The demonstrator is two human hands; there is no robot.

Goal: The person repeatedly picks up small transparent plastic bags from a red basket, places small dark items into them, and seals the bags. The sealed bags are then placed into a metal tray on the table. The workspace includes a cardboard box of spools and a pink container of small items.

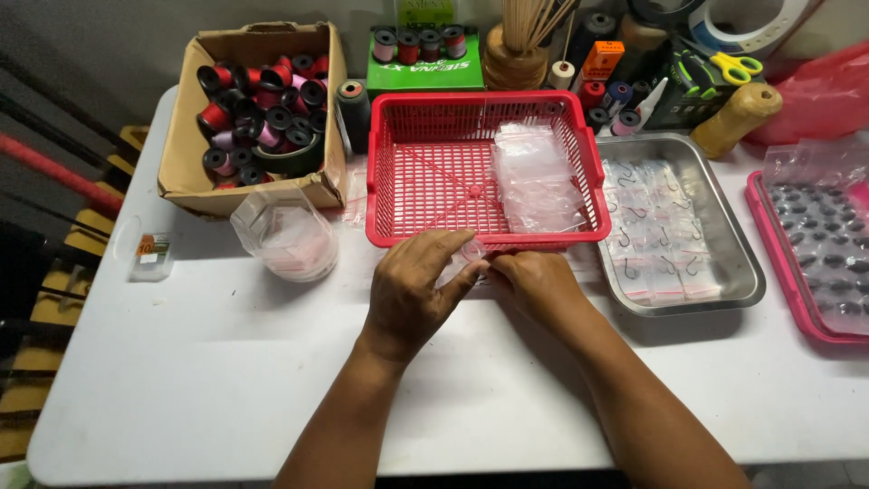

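Small clear plastic bag, thin and glossy, pinched between both hands just in front of the red basket's near rim, above the white surface. Left hand with grip closed on the bag, thumb and forefinger meeting at its left edge. Right hand with grip likewise closed on the bag, fingertips touching those of the left hand.

Red basket: rectangular, rigid plastic, lattice floor and slotted walls; inside, toward its right side, a loose stack of clear bags, flat and crinkled.

Right of the basket, touching or just beside it: shallow steel tray, rectangular with rounded corners, brushed metal, carrying small clear packets each with a dark hook-shaped item. Farther right: pink tray, partly out of view, filled with dark rounded pieces under transparent film.

Left of the basket: clear soft plastic pouch, rounded and bulging, with pinkish contents. Behind it: open cardboard box of thread spools in red, pink and black.

Along the far edge: green box topped by a row of spools, wooden holder of thin sticks, yellow-handled scissors.
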